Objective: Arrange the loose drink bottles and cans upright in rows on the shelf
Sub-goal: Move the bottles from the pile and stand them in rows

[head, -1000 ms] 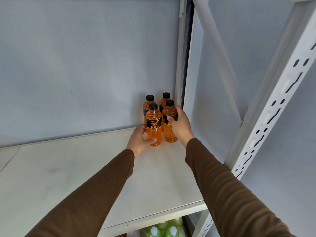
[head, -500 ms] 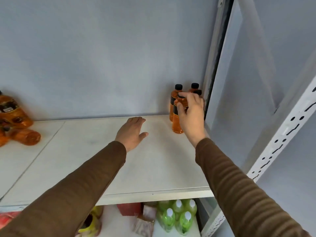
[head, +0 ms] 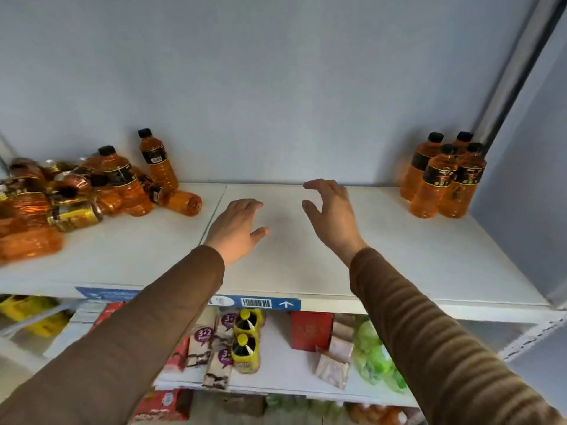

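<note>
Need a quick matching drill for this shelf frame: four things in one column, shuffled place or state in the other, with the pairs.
Column 1
1. four upright orange bottles
2. pile of loose bottles and cans
3. left hand
4. barcode label

Column 2
A. on the shelf's front edge
B. heaped at the shelf's left end
C. standing in the back right corner
D. open above the mid shelf, holding nothing

Pairs: 1-C, 2-B, 3-D, 4-A

"3+2" on snack packs (head: 204,335), arrow on shelf-edge tag (head: 270,303)
</note>
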The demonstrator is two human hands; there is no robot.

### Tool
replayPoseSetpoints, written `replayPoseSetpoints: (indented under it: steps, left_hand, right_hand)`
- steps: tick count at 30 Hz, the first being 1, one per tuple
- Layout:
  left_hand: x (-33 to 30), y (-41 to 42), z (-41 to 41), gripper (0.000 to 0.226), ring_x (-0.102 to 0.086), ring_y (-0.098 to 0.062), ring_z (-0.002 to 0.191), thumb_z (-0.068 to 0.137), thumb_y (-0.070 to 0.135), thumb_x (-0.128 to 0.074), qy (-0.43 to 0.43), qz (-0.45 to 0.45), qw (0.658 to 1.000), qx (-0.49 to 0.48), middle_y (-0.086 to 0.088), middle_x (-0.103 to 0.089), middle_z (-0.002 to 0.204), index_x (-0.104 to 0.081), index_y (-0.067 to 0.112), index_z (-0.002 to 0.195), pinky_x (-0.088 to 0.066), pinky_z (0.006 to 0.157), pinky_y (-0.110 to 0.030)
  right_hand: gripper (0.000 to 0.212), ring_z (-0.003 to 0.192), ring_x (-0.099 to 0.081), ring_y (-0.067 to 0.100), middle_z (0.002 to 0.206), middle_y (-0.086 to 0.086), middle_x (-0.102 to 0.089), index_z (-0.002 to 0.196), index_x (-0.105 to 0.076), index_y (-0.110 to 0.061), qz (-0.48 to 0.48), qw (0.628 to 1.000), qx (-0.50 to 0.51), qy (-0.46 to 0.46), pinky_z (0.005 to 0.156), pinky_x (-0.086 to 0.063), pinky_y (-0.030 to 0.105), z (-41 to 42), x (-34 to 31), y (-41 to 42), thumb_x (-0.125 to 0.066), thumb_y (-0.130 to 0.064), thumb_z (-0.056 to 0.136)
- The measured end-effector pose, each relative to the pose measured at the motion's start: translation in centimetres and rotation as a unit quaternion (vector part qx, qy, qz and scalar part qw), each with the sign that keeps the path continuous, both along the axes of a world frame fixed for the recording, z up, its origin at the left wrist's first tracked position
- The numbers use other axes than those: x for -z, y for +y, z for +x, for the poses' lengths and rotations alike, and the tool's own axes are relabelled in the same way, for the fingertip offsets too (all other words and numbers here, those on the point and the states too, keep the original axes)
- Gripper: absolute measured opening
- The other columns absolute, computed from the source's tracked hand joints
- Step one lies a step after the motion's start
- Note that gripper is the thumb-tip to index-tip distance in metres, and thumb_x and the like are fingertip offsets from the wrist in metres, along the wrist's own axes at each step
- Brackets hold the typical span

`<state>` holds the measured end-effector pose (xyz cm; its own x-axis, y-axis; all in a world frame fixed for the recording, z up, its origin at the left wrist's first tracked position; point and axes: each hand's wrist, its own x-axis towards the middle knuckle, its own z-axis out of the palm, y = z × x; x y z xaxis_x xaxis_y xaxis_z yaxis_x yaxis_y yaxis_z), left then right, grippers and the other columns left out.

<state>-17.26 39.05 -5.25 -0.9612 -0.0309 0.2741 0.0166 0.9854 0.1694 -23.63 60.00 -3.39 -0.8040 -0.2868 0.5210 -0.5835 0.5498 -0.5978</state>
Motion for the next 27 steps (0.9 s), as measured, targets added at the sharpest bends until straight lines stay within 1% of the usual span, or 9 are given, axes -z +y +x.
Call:
replayPoseSetpoints:
  steps: [5, 7, 11, 16, 20, 22, 24, 27]
  left_hand:
    - [-0.2, -5.6, 3.2, 0.062, -0.033, -0.021, 0.143, 0.098, 0.045, -0.055, -0.002, 0.028, 0.999, -0.025, -0.002, -0.038, 0.156, -0.036, 0.020, 0.151, -0.036, 0.111, -0.036]
    - [-0.4, -7.3, 3.9, 0.061, -0.035, -0.022, 0.141, 0.097, 0.044, -0.056, -0.002, 0.030, 0.999, -0.034, -0.003, -0.039, 0.154, -0.037, 0.019, 0.150, -0.038, 0.110, -0.037]
    - [-0.3, -10.3, 5.4, 0.062, -0.033, -0.022, 0.140, 0.097, 0.044, -0.056, -0.007, 0.031, 0.998, -0.057, -0.004, -0.038, 0.154, -0.037, 0.018, 0.150, -0.036, 0.109, -0.038]
    - [0.3, -14.9, 7.6, 0.064, -0.029, -0.022, 0.143, 0.097, 0.046, -0.055, -0.014, 0.023, 0.996, -0.080, -0.003, -0.036, 0.155, -0.035, 0.019, 0.151, -0.031, 0.112, -0.037]
    - [0.4, -19.3, 9.5, 0.064, -0.028, -0.021, 0.143, 0.097, 0.047, -0.054, -0.003, 0.025, 0.995, -0.092, -0.002, -0.035, 0.156, -0.034, 0.020, 0.151, -0.029, 0.114, -0.036]
    - [0.4, -22.0, 10.3, 0.065, -0.028, -0.021, 0.143, 0.097, 0.048, -0.053, -0.002, 0.023, 0.995, -0.093, -0.001, -0.035, 0.157, -0.033, 0.020, 0.151, -0.029, 0.114, -0.036]
    - [0.4, -24.9, 11.0, 0.065, -0.028, -0.020, 0.144, 0.098, 0.049, -0.053, 0.002, 0.027, 0.995, -0.093, 0.000, -0.034, 0.157, -0.032, 0.021, 0.152, -0.028, 0.114, -0.035]
    - [0.2, -29.4, 12.0, 0.065, -0.025, -0.021, 0.145, 0.098, 0.049, -0.053, 0.003, 0.036, 0.996, -0.085, 0.000, -0.032, 0.157, -0.031, 0.022, 0.153, -0.026, 0.115, -0.036]
  right_hand:
    - [0.037, 0.117, -0.047, 0.025, 0.129, 0.003, -0.057, 0.130, -0.057, -0.018, 0.039, 0.999, -0.033, -0.008, 0.095, -0.041, 0.030, 2.7, 0.4, -6.1, -0.062, -0.021, 0.094]
    - [0.037, 0.114, -0.048, 0.024, 0.128, 0.002, -0.057, 0.130, -0.057, -0.018, 0.035, 0.998, -0.049, -0.014, 0.093, -0.041, 0.030, 2.9, 0.2, -8.1, -0.062, -0.022, 0.094]
    - [0.036, 0.116, -0.050, 0.022, 0.127, 0.001, -0.058, 0.129, -0.057, -0.019, 0.018, 0.996, -0.082, -0.022, 0.095, -0.043, 0.034, 3.1, 0.3, -11.9, -0.061, -0.022, 0.093]
    - [0.037, 0.117, -0.050, 0.020, 0.126, 0.000, -0.057, 0.130, -0.057, -0.021, 0.007, 0.993, -0.110, -0.042, 0.093, -0.043, 0.030, 4.4, 0.9, -16.9, -0.061, -0.024, 0.093]
    - [0.036, 0.111, -0.054, 0.019, 0.123, 0.002, -0.059, 0.129, -0.057, -0.020, 0.007, 0.991, -0.128, -0.045, 0.086, -0.042, 0.025, 5.7, 0.7, -21.8, -0.063, -0.024, 0.093]
    - [0.038, 0.109, -0.055, 0.020, 0.122, 0.003, -0.059, 0.129, -0.057, -0.018, 0.006, 0.990, -0.134, -0.048, 0.085, -0.043, 0.024, 6.3, 0.6, -24.7, -0.064, -0.024, 0.093]
    - [0.040, 0.111, -0.055, 0.021, 0.123, 0.003, -0.059, 0.130, -0.056, -0.018, -0.002, 0.989, -0.135, -0.053, 0.088, -0.045, 0.027, 6.9, 0.6, -27.7, -0.065, -0.026, 0.092]
    - [0.045, 0.115, -0.054, 0.021, 0.126, 0.001, -0.058, 0.132, -0.053, -0.020, -0.018, 0.989, -0.119, -0.082, 0.092, -0.048, 0.034, 7.9, 0.7, -32.5, -0.067, -0.034, 0.091]
